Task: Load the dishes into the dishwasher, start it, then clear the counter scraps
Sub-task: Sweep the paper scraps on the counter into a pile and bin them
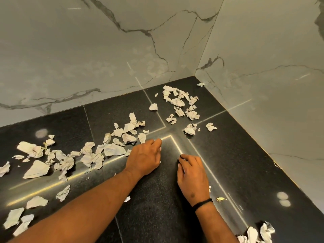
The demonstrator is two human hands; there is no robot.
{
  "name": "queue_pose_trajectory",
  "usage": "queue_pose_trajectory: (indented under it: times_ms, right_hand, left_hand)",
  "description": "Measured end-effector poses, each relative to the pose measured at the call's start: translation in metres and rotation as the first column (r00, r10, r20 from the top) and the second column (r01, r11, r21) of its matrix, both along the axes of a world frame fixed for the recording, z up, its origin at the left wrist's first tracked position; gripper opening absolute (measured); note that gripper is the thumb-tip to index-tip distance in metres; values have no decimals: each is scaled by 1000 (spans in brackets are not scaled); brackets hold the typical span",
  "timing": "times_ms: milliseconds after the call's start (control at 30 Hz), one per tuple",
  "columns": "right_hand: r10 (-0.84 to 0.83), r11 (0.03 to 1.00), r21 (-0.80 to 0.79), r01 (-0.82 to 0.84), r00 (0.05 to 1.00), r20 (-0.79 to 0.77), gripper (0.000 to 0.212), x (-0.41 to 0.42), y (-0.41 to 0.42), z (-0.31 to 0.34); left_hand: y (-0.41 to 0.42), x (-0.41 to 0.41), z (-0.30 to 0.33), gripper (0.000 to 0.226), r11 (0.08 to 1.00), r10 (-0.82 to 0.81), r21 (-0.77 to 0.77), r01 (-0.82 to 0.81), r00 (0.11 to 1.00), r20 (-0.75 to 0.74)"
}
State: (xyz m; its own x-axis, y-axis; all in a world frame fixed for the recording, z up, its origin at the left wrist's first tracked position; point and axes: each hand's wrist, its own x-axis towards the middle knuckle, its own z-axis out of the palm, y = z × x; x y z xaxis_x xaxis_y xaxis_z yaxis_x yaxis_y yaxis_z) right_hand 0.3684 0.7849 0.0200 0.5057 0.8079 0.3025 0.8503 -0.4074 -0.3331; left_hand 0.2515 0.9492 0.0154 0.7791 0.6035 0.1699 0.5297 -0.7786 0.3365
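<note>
Torn, crumpled white paper scraps (114, 149) lie scattered over the black stone counter (245, 163). One band runs from the left edge to the middle and another cluster (180, 102) sits near the back corner. My left hand (143, 158) rests knuckles-up at the counter's middle, fingers curled, with white slivers of scrap showing at its fingertips and under its palm. My right hand (191, 174) lies just to its right, fingers curled down onto the counter. What is under its palm is hidden.
Marble-patterned walls (105, 50) close the counter at the back and right, meeting in a corner. More scraps lie at the bottom left (15, 220) and bottom right (257, 232). A small yellowish bit (221, 199) sits by my right wrist.
</note>
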Motion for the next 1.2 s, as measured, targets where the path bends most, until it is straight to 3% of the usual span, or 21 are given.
queue_pose_trajectory:
  times_ms: [100,167,300,367,467,700,800,933,1000,1133,1200]
  right_hand:
    - [-17,998,57,15,999,29,8,16,0,15]
    - [-59,996,68,55,996,61,15,32,14,22]
    - [-166,973,-158,168,986,30,57,62,58,27]
    - [-178,944,-286,163,984,-28,67,73,73,21]
    - [-182,930,-336,149,981,-68,58,73,82,8]
    - [-188,982,-34,186,979,-73,36,30,46,-17]
    - [-168,986,14,169,984,-64,31,18,24,-13]
    - [-161,985,39,171,969,-185,35,28,23,14]
    - [-178,983,9,183,967,-183,36,38,34,24]
    - [-177,968,-202,148,974,-138,21,40,47,23]
    - [-160,969,-206,135,980,-114,17,28,38,18]
  left_hand:
    - [0,0,0,9,1000,2,7,-2,1000,7]
    - [-1,0,0,10,1000,8,8,-8,1000,12]
    - [-2,-1,0,11,1000,30,4,-30,999,25]
    - [-4,0,2,11,1000,22,2,-22,1000,15]
    - [-4,0,4,14,999,39,10,-39,999,8]
    - [-8,3,6,18,998,63,-17,-63,998,-4]
    - [-8,5,6,17,998,56,-7,-56,998,-7]
    - [-8,3,7,16,998,64,8,-64,998,-22]
    - [-8,2,7,15,998,55,7,-55,998,-27]
    - [-9,2,7,15,998,60,8,-60,998,-21]
    - [-9,2,7,14,998,56,10,-56,998,-15]
